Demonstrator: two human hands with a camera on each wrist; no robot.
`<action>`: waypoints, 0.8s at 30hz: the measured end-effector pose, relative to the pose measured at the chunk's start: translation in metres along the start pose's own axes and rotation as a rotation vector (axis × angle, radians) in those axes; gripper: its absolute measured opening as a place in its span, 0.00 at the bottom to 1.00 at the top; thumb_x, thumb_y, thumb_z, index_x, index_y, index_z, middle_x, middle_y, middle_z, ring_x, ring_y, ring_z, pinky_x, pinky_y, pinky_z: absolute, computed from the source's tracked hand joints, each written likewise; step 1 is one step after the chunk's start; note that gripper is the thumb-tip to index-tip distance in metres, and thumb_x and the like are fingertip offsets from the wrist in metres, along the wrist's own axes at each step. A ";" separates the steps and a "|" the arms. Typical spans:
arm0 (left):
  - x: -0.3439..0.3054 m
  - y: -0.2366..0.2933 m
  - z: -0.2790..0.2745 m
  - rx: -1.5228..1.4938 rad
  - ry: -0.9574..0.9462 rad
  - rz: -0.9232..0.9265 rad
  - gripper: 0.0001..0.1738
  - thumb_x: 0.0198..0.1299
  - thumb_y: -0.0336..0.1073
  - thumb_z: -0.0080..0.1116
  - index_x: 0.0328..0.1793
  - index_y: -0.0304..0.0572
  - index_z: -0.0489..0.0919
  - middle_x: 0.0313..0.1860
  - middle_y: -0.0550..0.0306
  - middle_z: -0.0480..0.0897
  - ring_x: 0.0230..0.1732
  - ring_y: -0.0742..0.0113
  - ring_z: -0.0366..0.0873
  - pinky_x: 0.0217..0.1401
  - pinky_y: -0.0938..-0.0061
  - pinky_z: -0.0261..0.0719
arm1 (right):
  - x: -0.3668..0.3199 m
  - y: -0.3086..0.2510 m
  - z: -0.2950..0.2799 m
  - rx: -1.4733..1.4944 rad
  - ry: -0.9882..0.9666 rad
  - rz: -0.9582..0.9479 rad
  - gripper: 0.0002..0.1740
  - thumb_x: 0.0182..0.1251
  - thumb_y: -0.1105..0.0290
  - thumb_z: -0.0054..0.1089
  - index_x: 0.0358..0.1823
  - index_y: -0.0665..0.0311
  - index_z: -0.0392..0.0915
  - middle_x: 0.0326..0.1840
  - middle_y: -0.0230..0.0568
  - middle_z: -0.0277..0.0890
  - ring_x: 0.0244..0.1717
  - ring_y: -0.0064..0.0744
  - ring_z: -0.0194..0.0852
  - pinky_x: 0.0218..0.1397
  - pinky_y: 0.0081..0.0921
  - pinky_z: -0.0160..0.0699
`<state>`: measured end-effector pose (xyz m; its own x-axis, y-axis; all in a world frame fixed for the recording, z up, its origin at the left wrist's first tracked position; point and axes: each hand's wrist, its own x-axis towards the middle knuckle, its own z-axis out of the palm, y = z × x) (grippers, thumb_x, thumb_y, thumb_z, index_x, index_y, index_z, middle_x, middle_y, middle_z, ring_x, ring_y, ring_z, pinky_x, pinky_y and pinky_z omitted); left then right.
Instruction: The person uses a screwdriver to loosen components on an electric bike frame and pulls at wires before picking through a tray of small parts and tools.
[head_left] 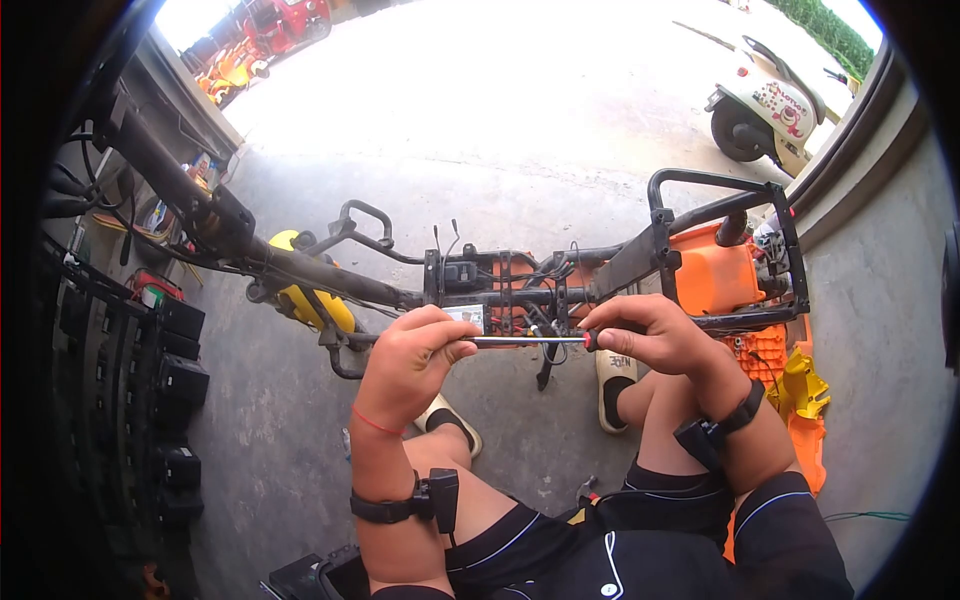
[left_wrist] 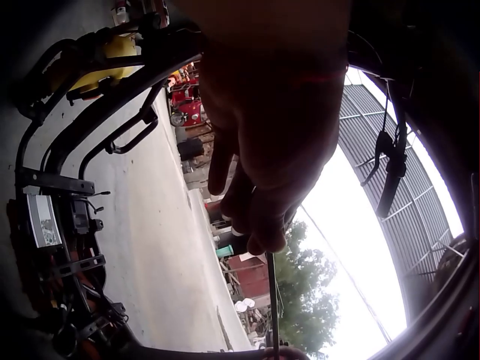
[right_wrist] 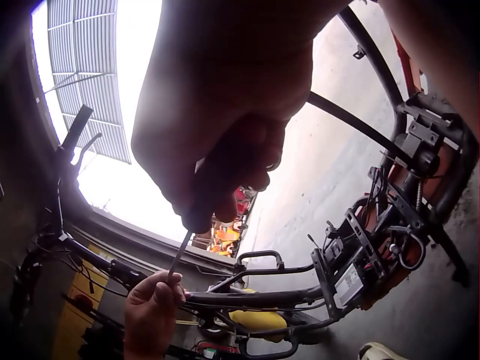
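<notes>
A screwdriver point(head_left: 535, 340) is held level between my two hands in the head view, above the bare frame of a scooter point(head_left: 370, 290). My left hand point(head_left: 408, 365) pinches the tip end of its metal shaft between thumb and fingers. At the other end my right hand point(head_left: 655, 335) grips the handle, of which only a red and dark bit shows beside the thumb. In the right wrist view the shaft point(right_wrist: 180, 253) runs from beneath the right hand to the left fingertips. Wires and a silver box point(head_left: 466, 318) sit on the frame just beyond the hands.
Black boxes on a rack point(head_left: 180, 385) stand at the left. Orange body panels point(head_left: 715, 270) lie at the frame's right end, with a yellow piece point(head_left: 803, 385) nearby. Below, a hammer point(head_left: 587, 490) lies by the person's legs. A white scooter point(head_left: 765, 105) is parked outside.
</notes>
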<state>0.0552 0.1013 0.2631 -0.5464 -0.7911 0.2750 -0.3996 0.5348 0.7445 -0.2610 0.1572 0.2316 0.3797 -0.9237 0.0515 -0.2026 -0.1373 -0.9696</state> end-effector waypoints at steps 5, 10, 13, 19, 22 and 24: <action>0.000 0.001 0.000 -0.007 0.033 -0.011 0.07 0.59 0.27 0.67 0.42 0.33 0.85 0.31 0.54 0.80 0.32 0.63 0.77 0.36 0.72 0.75 | 0.003 0.000 0.006 0.119 0.028 0.077 0.13 0.72 0.69 0.62 0.53 0.68 0.80 0.42 0.34 0.83 0.46 0.19 0.79 0.51 0.20 0.78; 0.000 -0.002 -0.001 0.013 0.042 -0.010 0.08 0.58 0.29 0.68 0.43 0.34 0.85 0.33 0.53 0.81 0.32 0.62 0.79 0.36 0.71 0.77 | 0.005 0.003 0.009 0.129 0.033 0.056 0.13 0.72 0.68 0.62 0.53 0.69 0.80 0.41 0.33 0.83 0.44 0.18 0.78 0.49 0.19 0.77; -0.001 -0.003 -0.002 0.011 0.046 -0.019 0.08 0.59 0.29 0.68 0.43 0.34 0.84 0.33 0.53 0.81 0.32 0.62 0.79 0.36 0.71 0.77 | 0.006 0.003 0.011 0.118 0.039 0.037 0.13 0.72 0.68 0.63 0.53 0.68 0.80 0.40 0.32 0.82 0.42 0.17 0.77 0.46 0.18 0.76; -0.006 0.007 -0.006 -0.081 0.107 -0.052 0.12 0.58 0.33 0.70 0.45 0.34 0.85 0.34 0.55 0.82 0.34 0.67 0.78 0.38 0.74 0.76 | 0.009 -0.001 0.012 0.096 0.032 0.002 0.14 0.72 0.68 0.63 0.54 0.68 0.80 0.38 0.31 0.81 0.38 0.15 0.75 0.42 0.17 0.75; -0.008 0.007 -0.008 -0.094 0.113 -0.026 0.16 0.57 0.35 0.72 0.48 0.35 0.84 0.35 0.56 0.82 0.36 0.69 0.79 0.40 0.74 0.77 | 0.008 -0.003 0.013 0.062 0.029 -0.040 0.14 0.72 0.68 0.63 0.54 0.67 0.80 0.37 0.30 0.81 0.37 0.14 0.75 0.41 0.17 0.75; -0.009 0.006 -0.007 -0.115 0.110 -0.033 0.16 0.56 0.34 0.72 0.49 0.35 0.84 0.35 0.56 0.83 0.36 0.70 0.79 0.42 0.75 0.78 | 0.008 -0.005 0.014 0.049 0.026 -0.060 0.14 0.72 0.68 0.63 0.55 0.67 0.80 0.37 0.30 0.81 0.37 0.14 0.75 0.41 0.17 0.75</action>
<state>0.0631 0.1098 0.2693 -0.4478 -0.8389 0.3094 -0.3260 0.4754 0.8172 -0.2443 0.1557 0.2331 0.3662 -0.9233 0.1154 -0.1358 -0.1757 -0.9750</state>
